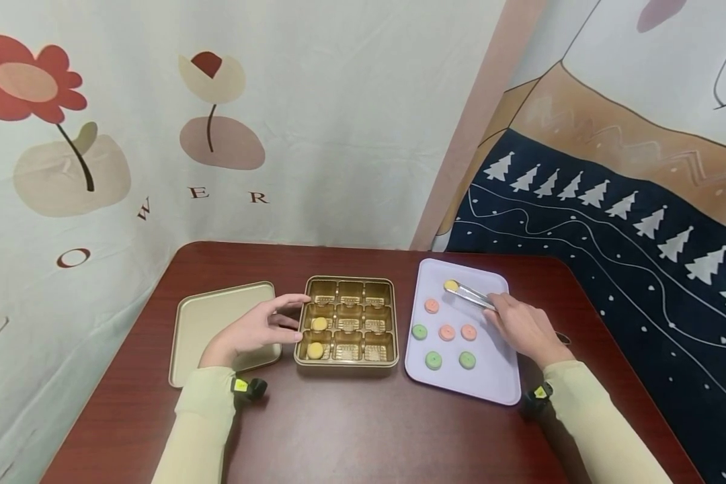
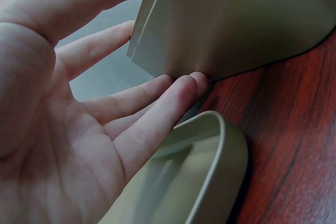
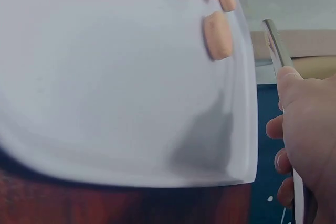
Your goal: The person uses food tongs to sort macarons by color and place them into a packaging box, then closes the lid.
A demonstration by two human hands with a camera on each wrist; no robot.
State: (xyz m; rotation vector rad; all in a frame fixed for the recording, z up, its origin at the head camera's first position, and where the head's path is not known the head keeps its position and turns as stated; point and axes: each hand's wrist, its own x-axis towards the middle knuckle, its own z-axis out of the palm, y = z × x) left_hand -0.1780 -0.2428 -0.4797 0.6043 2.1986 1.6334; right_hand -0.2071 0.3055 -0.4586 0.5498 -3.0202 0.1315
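Right hand (image 1: 528,327) grips metal tongs (image 1: 474,296) over lilac tray (image 1: 487,353) toward twelve o'clock; spread left hand (image 1: 255,329) touches compartment box (image 1: 347,325) at nine o'clock.

Your head view is bright and even, under soft, diffuse light. A pale sheen spreads over the near middle of the desk (image 1: 351,423), and dark shadows lie beside your sleeves (image 1: 196,420). The scene looks stretched toward the side edges. Your left wrist view is dimmer: the side of the golden box (image 2: 252,19) sinks into murky shade, though your fingers (image 2: 149,129) read fairly clearly. In your right wrist view, a grey shadow falls on the pale tray (image 3: 121,87), and the pink pieces (image 3: 218,36) look slightly soft.
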